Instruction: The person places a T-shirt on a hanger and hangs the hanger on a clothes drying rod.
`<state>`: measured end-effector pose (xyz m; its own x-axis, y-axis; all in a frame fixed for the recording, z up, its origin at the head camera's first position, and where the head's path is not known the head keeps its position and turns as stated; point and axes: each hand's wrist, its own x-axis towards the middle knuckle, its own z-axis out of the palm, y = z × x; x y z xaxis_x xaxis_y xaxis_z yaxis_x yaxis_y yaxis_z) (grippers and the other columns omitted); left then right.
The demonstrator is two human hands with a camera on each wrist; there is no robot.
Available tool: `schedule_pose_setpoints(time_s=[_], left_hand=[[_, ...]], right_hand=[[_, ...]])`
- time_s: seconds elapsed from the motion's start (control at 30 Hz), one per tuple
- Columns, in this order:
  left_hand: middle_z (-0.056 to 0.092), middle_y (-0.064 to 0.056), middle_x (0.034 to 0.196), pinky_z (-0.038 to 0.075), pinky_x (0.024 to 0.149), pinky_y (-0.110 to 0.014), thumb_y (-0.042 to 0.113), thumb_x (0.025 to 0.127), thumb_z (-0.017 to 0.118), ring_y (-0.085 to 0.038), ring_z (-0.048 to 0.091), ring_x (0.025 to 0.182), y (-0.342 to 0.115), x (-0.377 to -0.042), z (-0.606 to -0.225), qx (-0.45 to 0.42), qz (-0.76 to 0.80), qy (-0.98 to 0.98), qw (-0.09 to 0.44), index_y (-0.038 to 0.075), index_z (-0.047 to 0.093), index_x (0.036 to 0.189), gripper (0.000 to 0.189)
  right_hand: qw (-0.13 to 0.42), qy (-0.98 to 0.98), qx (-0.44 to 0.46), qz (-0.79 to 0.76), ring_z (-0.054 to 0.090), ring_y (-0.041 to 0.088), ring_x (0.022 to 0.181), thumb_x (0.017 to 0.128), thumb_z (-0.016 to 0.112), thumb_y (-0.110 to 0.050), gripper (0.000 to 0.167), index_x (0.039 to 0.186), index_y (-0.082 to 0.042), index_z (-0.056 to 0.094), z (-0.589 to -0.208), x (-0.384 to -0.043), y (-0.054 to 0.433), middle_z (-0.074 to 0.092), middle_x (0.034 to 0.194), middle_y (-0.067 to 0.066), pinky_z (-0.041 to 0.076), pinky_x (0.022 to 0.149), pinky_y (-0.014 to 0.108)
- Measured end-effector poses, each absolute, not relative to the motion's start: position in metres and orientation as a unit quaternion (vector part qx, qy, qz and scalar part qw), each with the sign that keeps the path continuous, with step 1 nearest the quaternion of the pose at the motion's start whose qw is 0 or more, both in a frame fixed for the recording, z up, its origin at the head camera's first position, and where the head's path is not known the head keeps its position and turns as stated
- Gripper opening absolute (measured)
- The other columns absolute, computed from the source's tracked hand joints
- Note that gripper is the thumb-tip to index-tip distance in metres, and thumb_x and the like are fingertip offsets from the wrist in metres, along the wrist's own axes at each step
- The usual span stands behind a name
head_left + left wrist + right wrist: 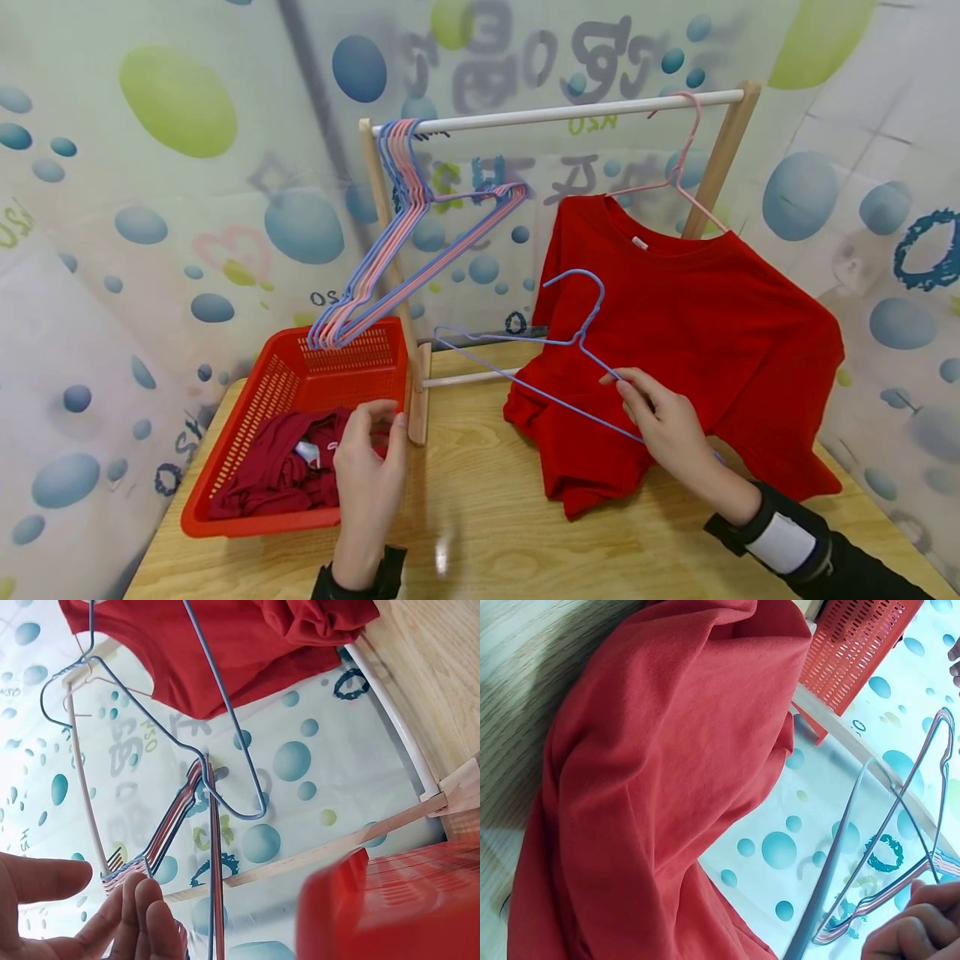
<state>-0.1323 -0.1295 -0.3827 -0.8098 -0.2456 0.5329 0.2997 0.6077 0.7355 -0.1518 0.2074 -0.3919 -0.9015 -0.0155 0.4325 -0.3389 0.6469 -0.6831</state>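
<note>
My right hand (667, 425) pinches one shoulder of a blue wire hanger (588, 321), whose hook points up in front of a red T-shirt (675, 308). That shirt hangs from a pink hanger (686, 158) on the rack's white bar, its lower part bunched on the table. My left hand (371, 467) is held over the near right side of an orange-red basket (202, 492), fingers loosely bent and nothing between them. Dark red clothing (281, 471) lies crumpled inside the basket. In the left wrist view, thumb and fingers of the left hand (97, 915) stand apart.
Several blue and pink hangers (412, 217) hang together at the left end of the bar (555, 112). The wooden rack post (416, 375) stands beside the basket on the wood-grain table (480, 508). A patterned curtain (255, 108) closes off the back.
</note>
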Motion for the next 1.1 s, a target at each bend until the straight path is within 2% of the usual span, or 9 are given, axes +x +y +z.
schedule_pose_setpoints(time_s=[0.43, 0.63, 0.87, 0.97, 1.1], left_hand=[[0.064, -0.001, 0.089, 0.049, 0.066, -0.023, 0.005, 0.085, 0.068, -0.007, 0.058, 0.079, -0.131, -0.133, -0.383, -0.027, -0.440, -0.836, 0.326, 0.004, 0.063, 0.100, 0.016], [0.065, -0.002, 0.090, 0.046, 0.068, -0.015, 0.005, 0.087, 0.066, -0.009, 0.059, 0.079, -0.135, -0.130, -0.381, -0.034, -0.446, -0.826, 0.343, 0.005, 0.063, 0.102, 0.015], [0.064, -0.001, 0.093, 0.043, 0.070, -0.012, 0.008, 0.088, 0.066, -0.005, 0.055, 0.081, -0.151, -0.113, -0.366, -0.004, -0.418, -0.832, 0.365, 0.006, 0.063, 0.105, 0.018], [0.064, -0.001, 0.093, 0.041, 0.071, -0.007, 0.008, 0.087, 0.067, -0.003, 0.054, 0.081, -0.162, -0.103, -0.356, 0.007, -0.396, -0.838, 0.374, 0.006, 0.063, 0.106, 0.019], [0.063, -0.002, 0.094, 0.039, 0.072, -0.003, 0.008, 0.085, 0.069, -0.006, 0.055, 0.082, -0.178, -0.094, -0.343, 0.014, -0.352, -0.855, 0.380, 0.005, 0.062, 0.108, 0.025]], right_hand=[[0.190, -0.883, 0.120, 0.412, 0.031, 0.005, 0.045, 0.097, 0.052, -0.017, 0.015, 0.104, -0.021, 0.066, -0.393, -0.146, 0.205, 0.040, 0.057, -0.008, 0.031, 0.043, 0.024], [0.177, -0.878, 0.122, 0.429, 0.033, 0.005, 0.047, 0.098, 0.052, -0.015, 0.015, 0.103, -0.019, 0.065, -0.390, -0.143, 0.205, 0.040, 0.058, -0.006, 0.032, 0.044, 0.025], [0.158, -0.881, 0.117, 0.431, 0.032, 0.005, 0.045, 0.099, 0.050, -0.019, 0.015, 0.104, -0.021, 0.064, -0.388, -0.138, 0.205, 0.038, 0.056, -0.006, 0.031, 0.042, 0.025], [0.155, -0.880, 0.116, 0.434, 0.032, 0.004, 0.046, 0.098, 0.051, -0.017, 0.015, 0.105, -0.021, 0.064, -0.389, -0.136, 0.205, 0.039, 0.056, -0.006, 0.032, 0.043, 0.025], [0.154, -0.878, 0.115, 0.438, 0.033, 0.004, 0.047, 0.097, 0.052, -0.014, 0.016, 0.106, -0.021, 0.064, -0.390, -0.135, 0.205, 0.040, 0.057, -0.007, 0.032, 0.043, 0.025]])
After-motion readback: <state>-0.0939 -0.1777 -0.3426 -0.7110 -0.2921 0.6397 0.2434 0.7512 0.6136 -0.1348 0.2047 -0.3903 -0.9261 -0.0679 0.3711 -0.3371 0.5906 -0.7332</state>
